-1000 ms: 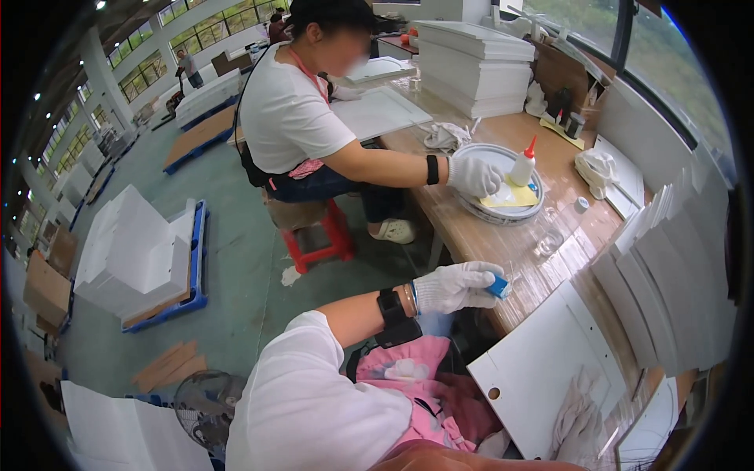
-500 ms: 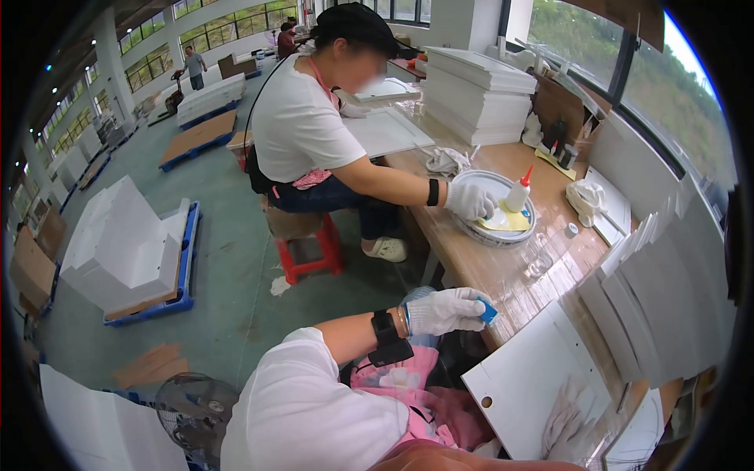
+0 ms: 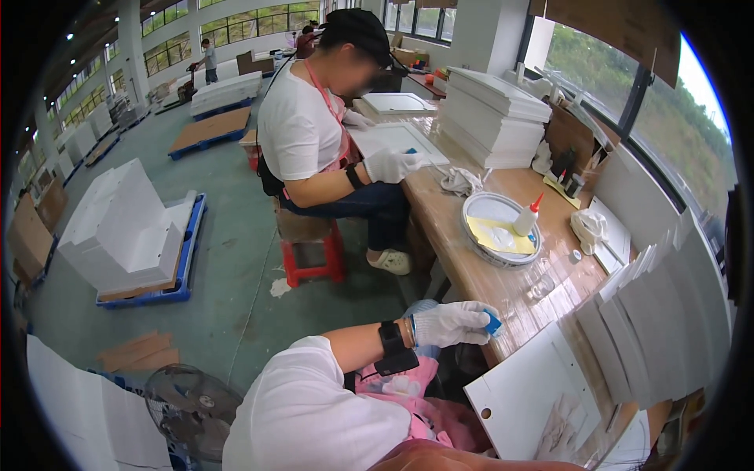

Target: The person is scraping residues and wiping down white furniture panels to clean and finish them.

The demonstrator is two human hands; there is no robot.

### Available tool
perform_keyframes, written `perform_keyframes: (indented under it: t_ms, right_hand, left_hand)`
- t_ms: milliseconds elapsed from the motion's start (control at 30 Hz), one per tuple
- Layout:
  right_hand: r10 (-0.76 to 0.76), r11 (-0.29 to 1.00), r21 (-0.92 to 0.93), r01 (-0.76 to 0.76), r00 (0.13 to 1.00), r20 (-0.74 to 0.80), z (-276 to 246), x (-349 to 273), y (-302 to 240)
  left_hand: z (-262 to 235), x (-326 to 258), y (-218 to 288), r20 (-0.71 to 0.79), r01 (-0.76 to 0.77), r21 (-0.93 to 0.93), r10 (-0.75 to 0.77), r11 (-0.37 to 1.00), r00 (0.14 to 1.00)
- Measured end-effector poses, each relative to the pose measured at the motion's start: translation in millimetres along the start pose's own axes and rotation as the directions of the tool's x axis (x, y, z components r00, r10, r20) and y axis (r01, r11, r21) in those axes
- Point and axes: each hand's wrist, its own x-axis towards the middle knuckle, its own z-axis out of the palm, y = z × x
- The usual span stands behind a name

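Observation:
My left hand [image 3: 452, 323], in a white knitted glove, pinches a small flat blue scraper [image 3: 492, 323] between thumb and fingers. It hovers at the table's near edge, above the corner of a white panel [image 3: 510, 377] with a round hole. A crumpled whitish cloth [image 3: 561, 428] lies on that panel. My right hand does not show. Beyond my left hand, a round grey lid [image 3: 503, 256] carries a yellow sheet [image 3: 491, 234] with a white smear and a white bottle [image 3: 525, 220] with a red nozzle.
Across the table corner a co-worker [image 3: 314, 118] sits over a white panel [image 3: 400, 140], holding a similar blue piece. White panels stand stacked [image 3: 495, 118] at the back and leaning [image 3: 660, 322] at the right. A clear cup [image 3: 540, 287] stands on the table [image 3: 448, 216]. A fan [image 3: 192, 408] is at lower left.
The co-worker's gloved hand has left the lid and drawn back to the panel with the blue piece. My left hand keeps its hold on the scraper; the view has shifted slightly.

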Motion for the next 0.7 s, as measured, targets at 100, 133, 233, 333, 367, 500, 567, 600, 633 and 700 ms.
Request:
perform_keyframes:
  t_ms: [100,133,233,333,367,500,567,600,633,700]
  right_hand:
    - [-0.016,1.0,-0.012,0.016,1.0,-0.013,-1,-1,1]
    - [-0.019,1.0,-0.015,0.019,1.0,-0.017,-1,-2,2]
    - [-0.02,0.999,-0.026,0.02,1.0,-0.024,2,-9,12]
    - [-0.02,0.999,-0.037,0.019,1.0,-0.024,3,-13,14]
    - [-0.026,0.999,-0.041,0.025,0.999,-0.021,4,-12,17]
    - [-0.018,0.999,-0.047,0.018,1.0,-0.011,15,-18,32]
    - [-0.029,0.998,-0.046,0.029,1.0,0.002,23,-17,39]
    - [-0.042,0.998,-0.045,0.042,0.999,0.012,28,-16,43]
    - [-0.055,0.997,-0.044,0.056,0.998,0.022,32,-13,48]
    - [-0.077,0.996,-0.048,0.08,0.996,0.045,40,-8,69]
  left_hand:
    - [-2,-4,1,-0.044,0.002,0.004,-0.002,1.0,0.999]
    - [-2,-5,1,-0.045,-0.004,0.002,0.004,1.0,0.999]
    - [-5,-4,0,-0.043,0.0,-0.002,0.0,1.0,0.999]
    - [-6,-4,-3,-0.064,0.005,-0.009,-0.006,1.0,0.998]
    - [-6,-5,-3,-0.087,-0.003,-0.014,0.002,1.0,0.996]
    - [-18,-2,-7,-0.089,0.022,-0.02,-0.024,1.0,0.996]
    - [-28,1,-13,-0.069,0.028,-0.054,-0.032,0.998,0.997]
    - [-28,1,-14,-0.084,0.024,-0.057,-0.029,0.998,0.996]
    - [-28,2,-16,-0.115,0.02,-0.036,-0.024,0.999,0.993]
    - [-27,3,-19,-0.159,0.017,-0.025,-0.021,1.0,0.987]
